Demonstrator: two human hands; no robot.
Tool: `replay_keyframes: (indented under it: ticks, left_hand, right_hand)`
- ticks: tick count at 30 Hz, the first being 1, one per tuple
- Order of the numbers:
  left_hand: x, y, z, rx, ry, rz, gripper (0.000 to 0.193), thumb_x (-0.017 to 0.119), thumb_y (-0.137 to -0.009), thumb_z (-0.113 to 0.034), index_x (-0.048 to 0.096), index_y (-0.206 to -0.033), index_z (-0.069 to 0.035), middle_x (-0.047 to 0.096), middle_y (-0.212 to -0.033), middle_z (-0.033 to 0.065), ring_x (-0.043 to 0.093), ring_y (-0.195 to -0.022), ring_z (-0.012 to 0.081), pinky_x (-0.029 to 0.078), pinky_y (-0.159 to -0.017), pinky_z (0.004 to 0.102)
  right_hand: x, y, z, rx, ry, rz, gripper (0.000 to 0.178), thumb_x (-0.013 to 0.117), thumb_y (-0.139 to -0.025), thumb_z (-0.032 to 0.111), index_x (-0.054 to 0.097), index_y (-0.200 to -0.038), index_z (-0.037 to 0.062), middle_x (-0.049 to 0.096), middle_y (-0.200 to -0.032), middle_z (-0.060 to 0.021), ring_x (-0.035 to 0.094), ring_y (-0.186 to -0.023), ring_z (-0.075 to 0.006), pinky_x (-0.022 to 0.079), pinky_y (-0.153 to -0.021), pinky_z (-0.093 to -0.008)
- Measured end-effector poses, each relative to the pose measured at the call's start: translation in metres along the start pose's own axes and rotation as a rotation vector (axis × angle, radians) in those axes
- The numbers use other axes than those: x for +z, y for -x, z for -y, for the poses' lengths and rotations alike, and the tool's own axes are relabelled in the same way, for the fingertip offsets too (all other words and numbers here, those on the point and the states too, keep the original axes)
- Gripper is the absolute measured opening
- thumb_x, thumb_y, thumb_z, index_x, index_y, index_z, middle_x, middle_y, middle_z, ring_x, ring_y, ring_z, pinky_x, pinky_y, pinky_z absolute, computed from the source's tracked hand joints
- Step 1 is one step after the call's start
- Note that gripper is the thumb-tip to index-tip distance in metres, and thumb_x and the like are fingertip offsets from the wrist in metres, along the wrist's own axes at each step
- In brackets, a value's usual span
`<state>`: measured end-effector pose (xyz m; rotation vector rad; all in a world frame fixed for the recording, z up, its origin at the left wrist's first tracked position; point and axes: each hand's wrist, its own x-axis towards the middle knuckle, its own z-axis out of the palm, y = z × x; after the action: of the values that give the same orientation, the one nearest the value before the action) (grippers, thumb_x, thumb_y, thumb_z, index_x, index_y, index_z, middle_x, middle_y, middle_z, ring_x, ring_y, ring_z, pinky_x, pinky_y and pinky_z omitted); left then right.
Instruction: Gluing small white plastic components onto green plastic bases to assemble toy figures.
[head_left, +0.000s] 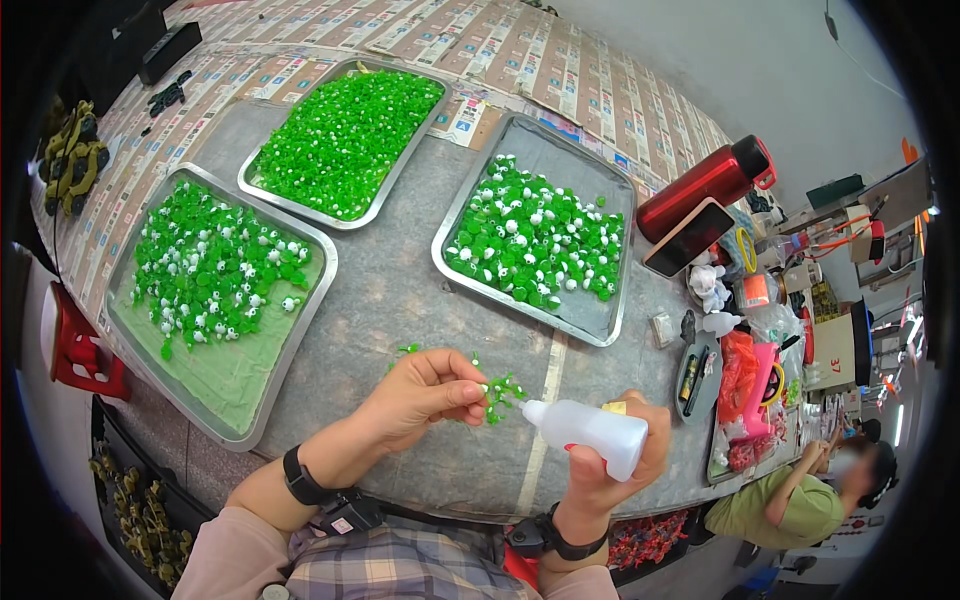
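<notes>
My left hand (pixel 420 397) is closed in a pinch at the middle of the table, its fingertips on a small green plastic piece (pixel 487 392). Several more green pieces (pixel 507 388) with white bits lie just beyond the fingers. A white squeeze bottle (pixel 598 432) is gripped in my right hand (pixel 652 432). It is tipped sideways, and its narrow nozzle points left, close to the green piece. Whether the nozzle touches it, I cannot tell.
Metal trays of green-and-white pieces stand at left (pixel 322 285), far middle (pixel 372 215) and right (pixel 628 270). A red thermos (pixel 695 190), a phone (pixel 690 238) and an oval dish (pixel 697 375) line the right side. A person in a green shirt (pixel 780 510) sits beyond.
</notes>
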<state>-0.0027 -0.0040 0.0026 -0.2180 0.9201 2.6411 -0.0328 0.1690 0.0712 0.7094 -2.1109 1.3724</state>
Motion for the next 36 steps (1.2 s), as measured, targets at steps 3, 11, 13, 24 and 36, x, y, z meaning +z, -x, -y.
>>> replay_keyframes:
  ticks: [3,11,13,24,36]
  left_hand:
    - [0.000,0.000,0.000,0.001,-0.004,-0.001,0.010,0.056,-0.077,-0.009,0.054,-0.084,-0.003,0.058,-0.076,0.0055,0.057,-0.067,0.0113,0.048,-0.062,0.0229]
    - [0.001,-0.001,0.000,-0.005,-0.003,0.008,0.009,0.056,-0.078,-0.011,0.054,-0.082,-0.003,0.058,-0.075,0.0058,0.057,-0.065,0.0116,0.048,-0.061,0.0245]
    - [0.000,0.000,0.000,-0.001,-0.006,0.002,0.009,0.056,-0.078,-0.011,0.054,-0.081,-0.003,0.058,-0.075,0.0058,0.057,-0.065,0.0116,0.048,-0.061,0.0244]
    - [0.006,0.002,0.001,0.206,-0.201,-0.062,0.010,0.058,-0.076,-0.007,0.055,-0.083,-0.001,0.058,-0.075,0.0054,0.055,-0.069,0.0110,0.045,-0.064,0.0226]
    - [0.006,0.002,0.000,0.250,-0.233,-0.089,0.010,0.057,-0.075,-0.003,0.056,-0.085,0.000,0.058,-0.078,0.0057,0.056,-0.071,0.0109,0.046,-0.065,0.0219]
  right_hand:
    - [0.000,0.000,-0.003,-0.031,0.052,0.050,0.051,0.073,-0.056,0.041,0.045,-0.078,0.0045,0.044,-0.057,-0.0028,0.040,-0.046,-0.0135,0.031,-0.041,-0.0243]
    - [-0.004,-0.001,-0.001,0.084,-0.042,-0.062,0.050,0.072,-0.058,0.042,0.046,-0.078,0.0041,0.043,-0.058,-0.0021,0.039,-0.050,-0.0120,0.031,-0.045,-0.0228]
    - [-0.003,-0.001,-0.002,0.063,-0.026,-0.023,0.050,0.072,-0.058,0.041,0.045,-0.077,0.0041,0.042,-0.058,-0.0022,0.039,-0.050,-0.0121,0.030,-0.045,-0.0228]
    - [-0.007,0.005,-0.003,0.110,-0.070,-0.089,0.050,0.071,-0.058,0.042,0.046,-0.076,0.0034,0.043,-0.058,-0.0018,0.038,-0.049,-0.0112,0.030,-0.044,-0.0231]
    - [0.003,0.010,-0.004,0.164,0.017,-0.075,0.052,0.063,-0.062,0.051,0.043,-0.070,0.0040,0.039,-0.059,-0.0007,0.037,-0.050,-0.0104,0.029,-0.046,-0.0222]
